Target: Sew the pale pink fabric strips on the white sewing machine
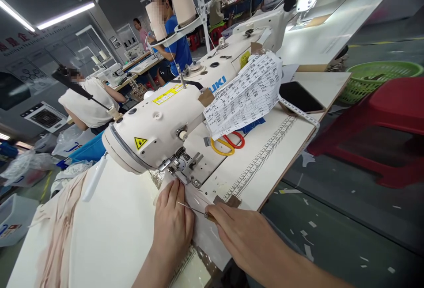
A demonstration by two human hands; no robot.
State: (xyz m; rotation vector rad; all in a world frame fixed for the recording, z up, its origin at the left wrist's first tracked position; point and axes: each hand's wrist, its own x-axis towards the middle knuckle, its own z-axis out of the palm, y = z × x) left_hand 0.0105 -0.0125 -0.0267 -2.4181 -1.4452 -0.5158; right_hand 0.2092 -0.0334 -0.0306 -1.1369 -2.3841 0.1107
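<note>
My left hand [172,221] lies flat, fingers stretched, on a strip of white fabric [204,230] just in front of the presser foot [180,174] of a white Juki sewing machine [159,124]. To its right, my right hand [243,235] pinches a thin metal tool, an awl or tweezers [192,209], whose tip points left across the fabric toward my left fingers. The fabric runs from the needle area back to the table's near edge.
Yellow and red scissors [228,143], a printed paper sheet [245,93], a black phone [300,97] and a measuring tape [298,111] lie on the white table [109,230]. Pinkish cloth [59,230] hangs at left. A red stool [380,120] and green basket [377,78] stand right. Other people sew behind.
</note>
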